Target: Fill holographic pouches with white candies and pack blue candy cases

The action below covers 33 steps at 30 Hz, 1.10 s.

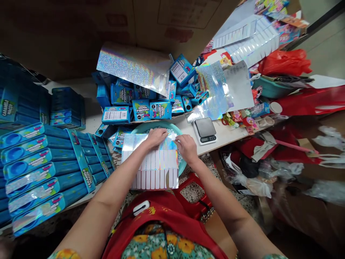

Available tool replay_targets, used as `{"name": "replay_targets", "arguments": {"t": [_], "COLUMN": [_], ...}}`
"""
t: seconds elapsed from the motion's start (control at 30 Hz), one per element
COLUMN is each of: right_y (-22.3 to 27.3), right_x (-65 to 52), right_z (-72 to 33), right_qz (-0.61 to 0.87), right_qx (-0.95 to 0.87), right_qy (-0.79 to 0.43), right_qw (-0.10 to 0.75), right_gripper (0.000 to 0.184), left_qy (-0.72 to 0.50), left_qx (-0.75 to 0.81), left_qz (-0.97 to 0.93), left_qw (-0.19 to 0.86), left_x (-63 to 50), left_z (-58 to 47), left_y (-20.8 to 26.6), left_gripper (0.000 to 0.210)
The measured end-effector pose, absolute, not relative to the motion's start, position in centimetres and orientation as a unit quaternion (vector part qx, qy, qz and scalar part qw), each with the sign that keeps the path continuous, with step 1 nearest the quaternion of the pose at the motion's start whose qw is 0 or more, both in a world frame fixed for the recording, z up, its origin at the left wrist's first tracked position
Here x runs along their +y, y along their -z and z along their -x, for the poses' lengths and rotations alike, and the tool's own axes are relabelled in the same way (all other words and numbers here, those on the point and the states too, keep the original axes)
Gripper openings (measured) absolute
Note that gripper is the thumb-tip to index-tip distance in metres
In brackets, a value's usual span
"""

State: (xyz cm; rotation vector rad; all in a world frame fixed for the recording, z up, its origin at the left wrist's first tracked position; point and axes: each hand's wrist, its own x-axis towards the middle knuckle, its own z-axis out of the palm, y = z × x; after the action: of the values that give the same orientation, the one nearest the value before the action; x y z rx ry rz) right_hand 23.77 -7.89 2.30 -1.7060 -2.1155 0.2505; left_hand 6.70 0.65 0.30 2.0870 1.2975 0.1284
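A shiny holographic sticker sheet, with rows of narrow white strips on its lower half, lies over a light teal basin. My left hand rests across the sheet's upper part, its fingers closed together and holding it. At the upper right edge, my right hand pinches the sheet between thumb and fingertips. Whether a single sticker is lifted there is too small to tell. Pale contents show in the basin around the sheet. Just behind the basin is a pile of small blue candy boxes.
Rows of long blue cartons fill the left side. A small digital scale sits right of the basin. Holographic sheets and a red plastic bag lie farther right. A large cardboard box stands behind. A red stool is below.
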Motion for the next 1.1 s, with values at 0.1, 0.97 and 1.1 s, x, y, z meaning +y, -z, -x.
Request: {"name": "replay_targets", "arguments": {"t": [0.1, 0.97, 1.1], "right_y": [-5.2, -16.4, -14.5], "right_x": [-8.3, -9.1, -8.9], "right_z": [-24.6, 8.9, 10.7], "right_qz": [0.611, 0.456, 0.499], "right_qx": [-0.77, -0.675, -0.68], "right_qy": [-0.101, -0.434, -0.385], "right_qw": [0.154, 0.385, 0.375], "right_gripper": [0.021, 0.011, 0.008], "left_qy": [-0.066, -0.376, -0.409], "left_qx": [0.531, 0.639, 0.612], "left_qz": [-0.796, -0.539, -0.509], "left_qw": [0.282, 0.401, 0.446], "left_x": [0.0, -16.4, -15.1], "left_z": [-6.9, 25.9, 28.0], "left_y": [-0.3, -19.4, -16.3], "left_gripper": [0.035, 0.014, 0.013]}}
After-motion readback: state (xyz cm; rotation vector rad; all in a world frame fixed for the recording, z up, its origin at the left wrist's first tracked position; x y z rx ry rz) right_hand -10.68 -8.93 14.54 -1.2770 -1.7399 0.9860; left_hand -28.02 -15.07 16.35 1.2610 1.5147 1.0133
